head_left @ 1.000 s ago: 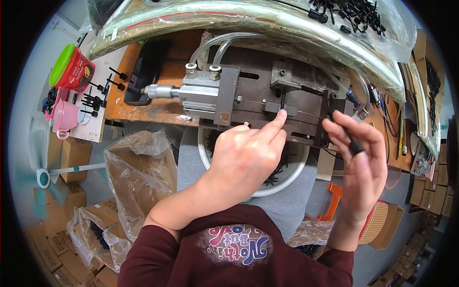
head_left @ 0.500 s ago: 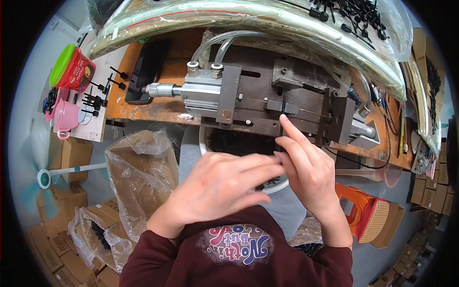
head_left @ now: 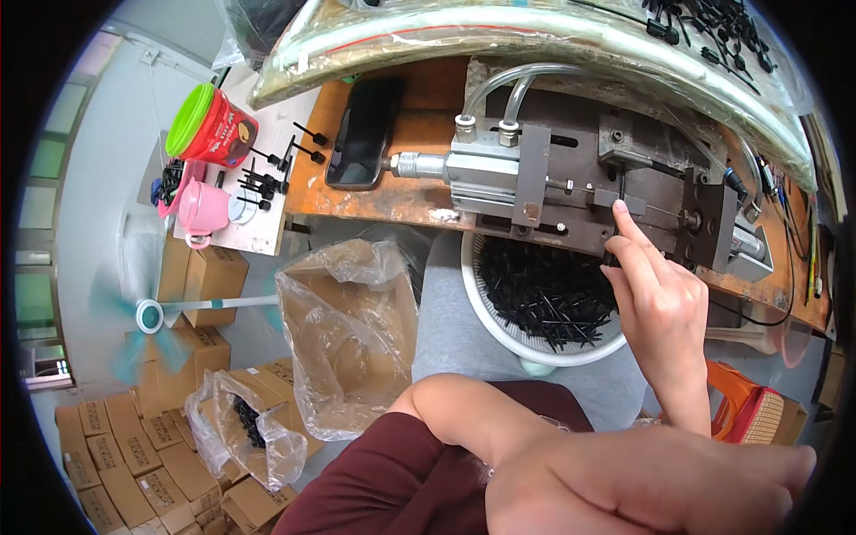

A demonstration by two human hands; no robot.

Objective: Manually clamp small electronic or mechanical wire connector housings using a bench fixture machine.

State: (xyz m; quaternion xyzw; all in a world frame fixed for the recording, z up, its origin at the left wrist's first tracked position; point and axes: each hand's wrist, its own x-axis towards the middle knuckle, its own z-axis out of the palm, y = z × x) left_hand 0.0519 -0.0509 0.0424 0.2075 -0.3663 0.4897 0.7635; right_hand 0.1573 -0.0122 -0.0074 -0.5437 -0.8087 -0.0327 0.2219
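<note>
My right hand (head_left: 658, 299) is at the metal clamping fixture (head_left: 501, 183) on the bench. Its index finger is stretched onto a small grey block (head_left: 615, 201) in the middle of the fixture. Below it, the thumb and other fingers are closed around the near end of a thin black plastic part (head_left: 622, 178), which lies across the block. Much of that part is hidden by the fingers. My left hand (head_left: 651, 481) is large and close at the lower right, its forearm crossing in front of my body. Its fingers are partly hidden, and it appears away from the fixture.
A white basket (head_left: 553, 359) of black parts sits in my lap, under the bench edge. Left of it stands a plastic-lined carton (head_left: 348, 348). A phone (head_left: 361, 134), a red tub (head_left: 218, 134), a pink cup (head_left: 203, 209) and a spinning fan (head_left: 150, 315) are farther left.
My left hand has left its place beside the right hand and swung down and right, close to the view. My right hand stays at the block. The whole view has shifted left.
</note>
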